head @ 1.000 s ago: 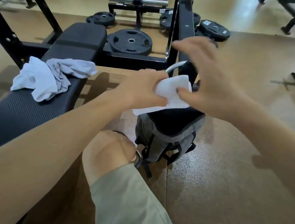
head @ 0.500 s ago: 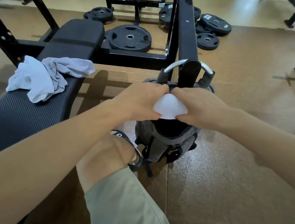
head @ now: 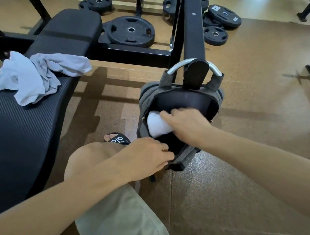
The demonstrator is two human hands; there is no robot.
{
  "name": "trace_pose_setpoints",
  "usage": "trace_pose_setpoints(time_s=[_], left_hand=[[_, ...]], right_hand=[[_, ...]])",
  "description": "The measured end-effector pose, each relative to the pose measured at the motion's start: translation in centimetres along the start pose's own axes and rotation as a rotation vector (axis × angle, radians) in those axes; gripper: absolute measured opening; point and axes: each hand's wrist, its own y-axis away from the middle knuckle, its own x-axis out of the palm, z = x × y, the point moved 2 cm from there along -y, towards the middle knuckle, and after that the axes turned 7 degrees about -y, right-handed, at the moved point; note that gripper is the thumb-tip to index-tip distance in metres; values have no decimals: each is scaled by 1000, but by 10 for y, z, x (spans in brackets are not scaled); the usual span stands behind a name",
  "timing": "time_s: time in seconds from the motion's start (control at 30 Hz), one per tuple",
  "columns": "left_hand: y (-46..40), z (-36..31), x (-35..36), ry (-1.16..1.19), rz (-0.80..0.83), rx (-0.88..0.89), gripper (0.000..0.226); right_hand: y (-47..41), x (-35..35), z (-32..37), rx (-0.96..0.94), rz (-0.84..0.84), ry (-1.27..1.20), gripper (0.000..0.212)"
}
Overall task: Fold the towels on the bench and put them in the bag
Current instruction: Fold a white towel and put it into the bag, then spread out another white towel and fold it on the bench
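Two hands at the grey backpack (head: 179, 97): right hand (head: 186, 126) grips the soft, light folded white towel (head: 157, 126) in its mouth; left hand (head: 145, 158) pinches the near rim. Crumpled towels (head: 33, 76) lie on the table's (head: 13, 130) left edge, best taken by corners.

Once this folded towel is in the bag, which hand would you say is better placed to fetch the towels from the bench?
Probably the left hand: the crumpled towels lie on the bench on its side.

Three towels (head: 39, 77), one bag (head: 178, 108), one bench (head: 24, 121), two hands (head: 145, 158).
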Motion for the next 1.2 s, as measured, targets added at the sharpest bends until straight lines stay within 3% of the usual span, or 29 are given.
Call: trace_pose_setpoints(time_s=[0.1, 0.27, 0.4, 0.53, 0.63, 0.77, 0.93, 1.07, 1.2], left_hand=[[-1, 1, 13, -27, -19, 20, 12], [-1, -3, 29, -71, 60, 61, 20], [-1, -6, 34, -79, 105, 42, 26], [-8, -23, 35, -113, 101, 93, 25], [-12, -26, 32, -150, 92, 104, 19], [-9, -20, 38, -142, 80, 97, 18], [2, 5, 28, -74, 42, 17, 10], [16, 37, 2, -44, -33, -32, 30], [52, 89, -33, 41, -73, -284, 36]], right_hand=[[-1, 28, 18, 75, 53, 70, 35], [-7, 58, 30, 193, 245, 119, 35], [-15, 65, 31, 248, 180, 226, 35], [-25, 83, 26, 215, 351, 160, 37], [-23, 94, 34, 79, 412, 228, 39], [-22, 98, 36, 184, 451, 260, 42], [-22, 61, 32, 353, 384, 162, 42], [-20, -17, 30, 322, 396, -12, 31], [-41, -90, 43, 275, 220, -46, 20]])
